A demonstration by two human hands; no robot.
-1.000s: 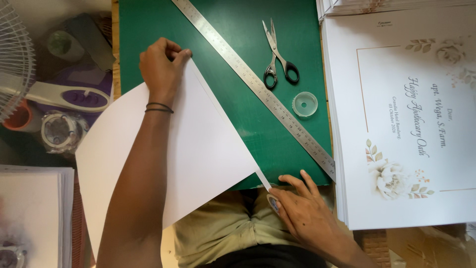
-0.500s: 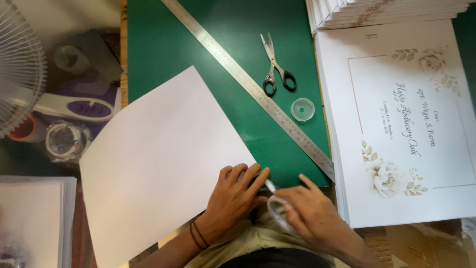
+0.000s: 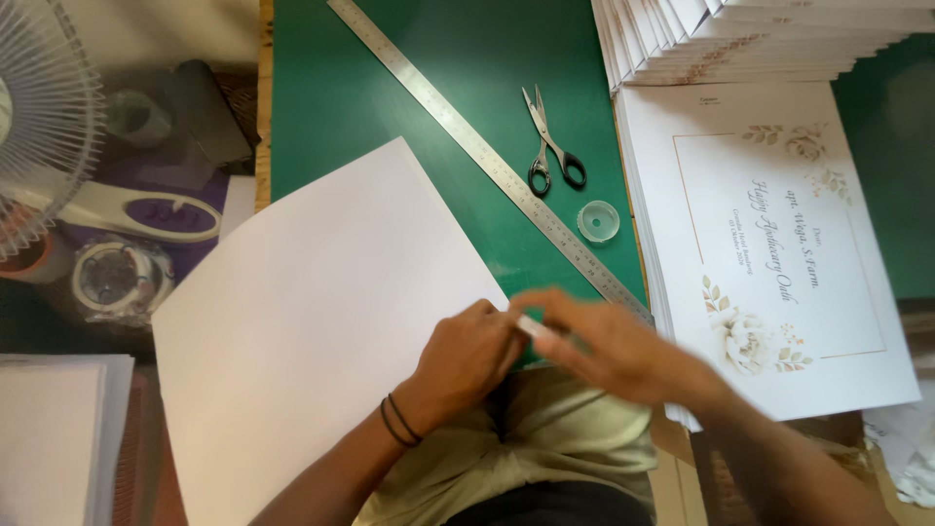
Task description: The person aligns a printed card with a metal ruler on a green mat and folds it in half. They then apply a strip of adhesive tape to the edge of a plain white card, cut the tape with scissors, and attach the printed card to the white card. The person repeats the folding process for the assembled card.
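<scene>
Left hand [image 3: 466, 358] and blurred right hand [image 3: 609, 343] pinching a small white stick [image 3: 539, 328] together, white sheet [image 3: 321, 321] at nine o'clock, steel ruler [image 3: 487, 161] at twelve, scissors [image 3: 548, 146] beyond

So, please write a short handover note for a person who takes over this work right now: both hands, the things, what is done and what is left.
Left hand: rests on the near right corner of the white sheet.
Right hand: blurred, meets the left hand at a small white object; which hand grips it is unclear.
The sheet lies flat, partly on the green mat.
Steel ruler, scissors and small clear lid lie untouched.
Printed cards are stacked on the right.
Sheet shows no cuts or marks.
</scene>
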